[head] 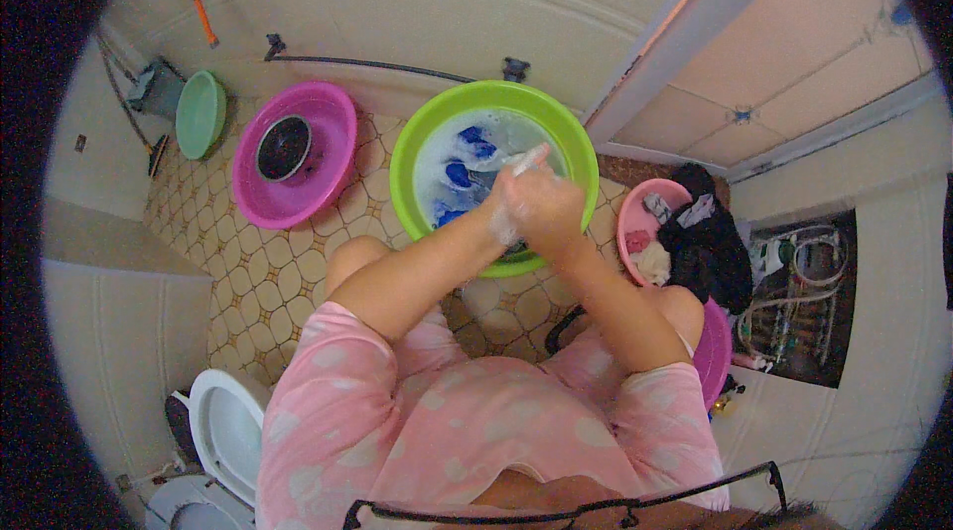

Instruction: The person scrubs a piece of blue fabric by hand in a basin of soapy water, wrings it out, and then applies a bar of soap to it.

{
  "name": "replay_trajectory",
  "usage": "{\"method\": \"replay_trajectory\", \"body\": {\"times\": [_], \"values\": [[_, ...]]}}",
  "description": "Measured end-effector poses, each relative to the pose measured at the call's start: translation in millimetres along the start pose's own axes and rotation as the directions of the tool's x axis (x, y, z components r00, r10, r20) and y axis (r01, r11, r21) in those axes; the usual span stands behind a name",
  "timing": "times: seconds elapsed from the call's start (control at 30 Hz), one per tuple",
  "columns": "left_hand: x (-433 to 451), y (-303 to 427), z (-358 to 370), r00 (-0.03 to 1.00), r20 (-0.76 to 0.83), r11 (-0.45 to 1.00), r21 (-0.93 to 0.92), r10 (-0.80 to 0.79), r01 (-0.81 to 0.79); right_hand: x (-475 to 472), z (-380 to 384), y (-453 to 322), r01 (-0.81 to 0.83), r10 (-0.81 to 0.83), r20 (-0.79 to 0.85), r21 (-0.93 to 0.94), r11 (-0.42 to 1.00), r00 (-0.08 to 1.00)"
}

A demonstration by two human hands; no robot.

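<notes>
Both my hands are pressed together over the right half of a lime-green plastic basin [402, 180] on the floor. My left hand [508, 206] is mostly covered by my right hand [547, 202], and suds coat its wrist. A small pale soapy cloth [527, 159] shows at the fingers, gripped between the two hands; most of it is hidden. Below them, foamy water [435, 150] fills the basin. Blue fabric [459, 174] pokes up through the foam in several spots.
Left of the basin stands a magenta tub [327, 180] holding a dark round pan-like vessel [284, 148]. Beyond it leans a mint-green basin [199, 115]. A pink basin [629, 210] with clothes and a black garment [703, 247] sits right, beside a wall opening with pipes [800, 299]. A toilet [227, 426] is lower left.
</notes>
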State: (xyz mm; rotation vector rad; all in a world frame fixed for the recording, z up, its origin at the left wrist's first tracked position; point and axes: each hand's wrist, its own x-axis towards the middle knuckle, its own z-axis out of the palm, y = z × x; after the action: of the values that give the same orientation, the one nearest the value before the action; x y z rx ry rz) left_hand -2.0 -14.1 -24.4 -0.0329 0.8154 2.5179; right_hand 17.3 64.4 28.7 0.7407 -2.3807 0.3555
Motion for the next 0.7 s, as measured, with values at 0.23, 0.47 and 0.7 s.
{"method": "replay_trajectory", "body": {"times": [0.23, 0.47, 0.7], "values": [[1.0, 13.4, 33.8, 0.991, -0.114, 0.993, -0.099, -0.076, 0.065, 4.9, 17.9, 63.0, -0.345, 0.357, 0.010, 0.285, 0.894, 0.934], [-3.6, 60.9, 13.1, 0.975, 0.158, 0.938, -0.287, -0.156, 0.196, -5.2, -11.0, 78.9, -0.832, 0.082, 0.860, 0.458, 0.312, 0.504], [-5.9, 67.8, 9.9, 0.985, 0.054, 0.959, -0.222, -0.166, 0.174, 0.6, -29.1, 83.6, -0.703, 0.369, 0.720, 0.681, -0.207, 0.588]]}}
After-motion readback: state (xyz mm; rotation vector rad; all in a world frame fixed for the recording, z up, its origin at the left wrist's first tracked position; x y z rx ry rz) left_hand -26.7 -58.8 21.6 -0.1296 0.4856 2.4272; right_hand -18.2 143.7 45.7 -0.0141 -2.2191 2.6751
